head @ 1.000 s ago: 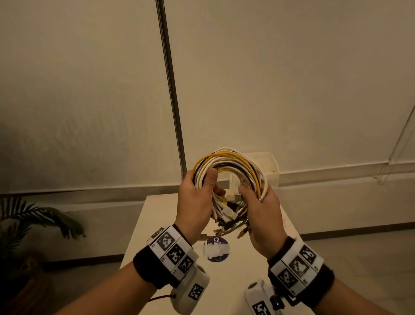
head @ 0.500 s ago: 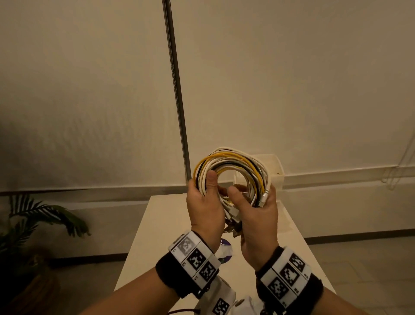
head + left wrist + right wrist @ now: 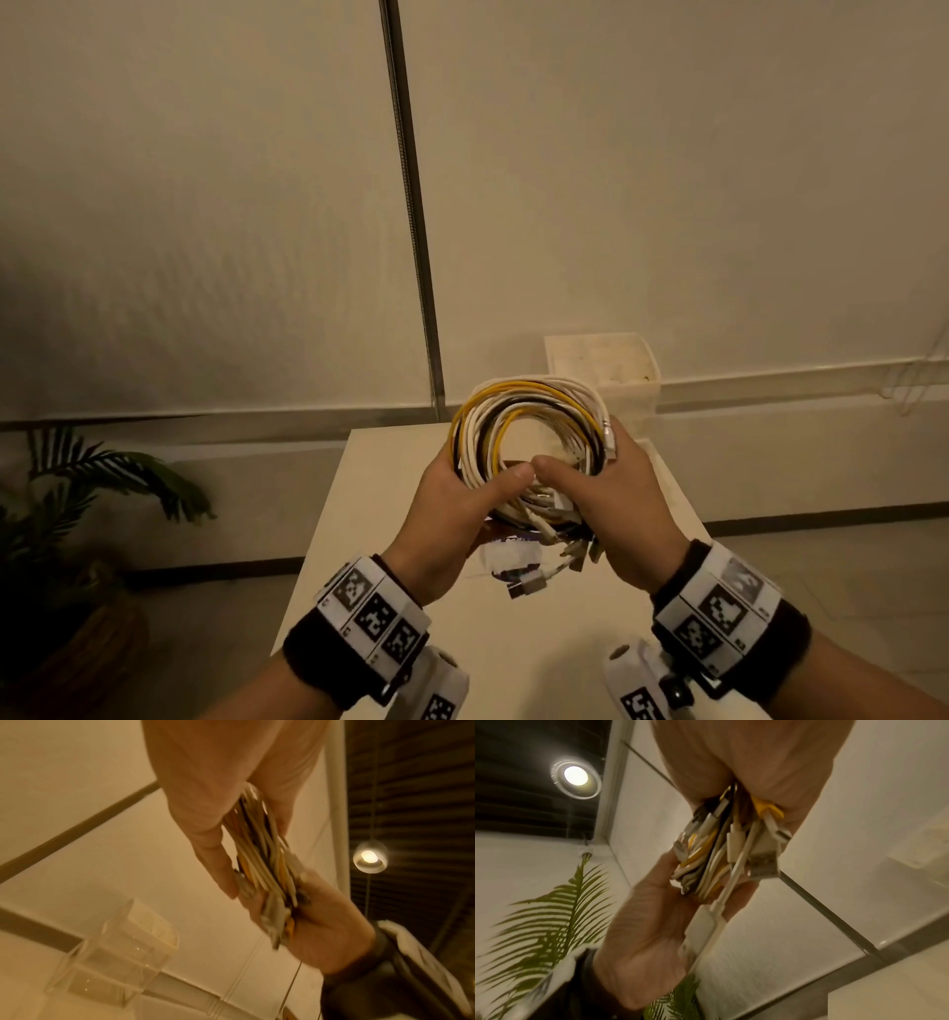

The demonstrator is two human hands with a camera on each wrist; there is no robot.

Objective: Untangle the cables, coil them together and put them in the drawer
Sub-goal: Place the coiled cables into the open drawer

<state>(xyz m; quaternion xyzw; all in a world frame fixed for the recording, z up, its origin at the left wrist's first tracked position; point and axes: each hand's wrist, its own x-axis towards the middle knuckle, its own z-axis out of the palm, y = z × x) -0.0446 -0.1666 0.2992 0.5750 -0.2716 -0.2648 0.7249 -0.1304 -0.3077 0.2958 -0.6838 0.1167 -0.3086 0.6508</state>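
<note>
- The coil of cables [image 3: 529,442] — white, yellow and black strands wound into one ring — is held up in the air over the far part of the desk [image 3: 390,519], between both hands.
- The left hand [image 3: 452,519] has its grip closed round the left and lower side of the ring: the thumb lies across the front of the strands, and the fingers wrap behind them.
- The right hand [image 3: 611,509] grips the right side of the ring in the same way, thumb in front, fingers behind. The two thumb tips meet at the lower inside edge of the ring.
- Below the hands the loose plug ends [image 3: 554,555] hang in a bunch, one white connector lowest.
- From the left wrist view, the strands [image 3: 259,850] run edge-on between the left palm [image 3: 213,780] and the right hand [image 3: 323,925], pressed flat between them.
- From the right wrist view, the connectors [image 3: 731,850] — white, grey and yellow — stick out between the right palm [image 3: 752,754] and the left hand [image 3: 654,923]; a white adapter block [image 3: 703,927] dangles on its lead against the left hand.
- A clear plastic drawer box [image 3: 603,370] stands at the far right corner of the desk, just behind the coil.
- A round dark sticker [image 3: 508,557] lies on the desk under the hanging plugs.
- A potted palm [image 3: 77,493] stands on the floor to the left of the desk.
</note>
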